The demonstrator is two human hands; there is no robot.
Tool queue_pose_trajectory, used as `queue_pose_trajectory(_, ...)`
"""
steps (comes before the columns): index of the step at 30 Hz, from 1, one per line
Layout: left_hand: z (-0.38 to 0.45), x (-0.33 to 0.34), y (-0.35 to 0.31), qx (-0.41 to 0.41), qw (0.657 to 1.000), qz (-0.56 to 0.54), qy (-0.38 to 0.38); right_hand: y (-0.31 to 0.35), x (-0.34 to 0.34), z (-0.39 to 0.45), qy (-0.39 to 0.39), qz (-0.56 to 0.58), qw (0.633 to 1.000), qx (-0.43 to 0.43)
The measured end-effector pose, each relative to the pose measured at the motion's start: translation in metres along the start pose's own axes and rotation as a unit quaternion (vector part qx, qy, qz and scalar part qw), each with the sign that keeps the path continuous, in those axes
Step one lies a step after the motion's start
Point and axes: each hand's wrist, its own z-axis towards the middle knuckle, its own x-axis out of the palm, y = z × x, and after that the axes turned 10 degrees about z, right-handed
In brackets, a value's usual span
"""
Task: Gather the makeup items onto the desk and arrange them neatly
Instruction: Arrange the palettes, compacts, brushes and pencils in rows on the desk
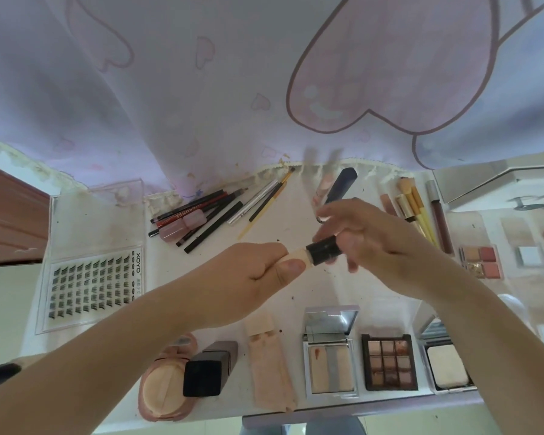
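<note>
Hands above bench (296, 296): left hand (248, 287) pinches cream concealer stick (299, 257), right hand (371, 243) wraps its black cap (322, 252). Risk: loose cap drops, scattering the pencils (201, 215).

Two bare forearms enter from the lower corners of the view, each ending in a bare hand: the left hand (248, 277) and the right hand (377, 243). No sleeve covers either forearm within view. The fingernails that show are short and unpainted. The right hand's fingertips are blurred. At the bottom edge, between the forearms, a strip of light blue denim-like fabric (327, 427) shows, apparently the person's trousers.
</note>
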Motion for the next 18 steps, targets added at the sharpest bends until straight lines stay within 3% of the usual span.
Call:
queue_pose_trajectory(3,0.002,0.004,0.0,0.004,0.999,0.035,0.005,-0.002,0.004,0.003,-0.005,-0.068,0.997,0.019)
queue_pose_trajectory(7,0.003,0.004,0.003,-0.014,0.999,0.031,0.006,-0.004,-0.001,-0.001,-0.001,-0.004,0.999,-0.044)
queue_pose_trajectory(13,0.006,0.01,0.005,-0.011,0.999,0.044,0.022,-0.013,0.003,0.0,-0.011,0.01,1.0,0.019)
queue_pose_trajectory(18,0.01,0.011,0.005,-0.027,1.0,0.016,0.006,-0.015,0.0,-0.004,-0.053,0.072,0.996,-0.024)
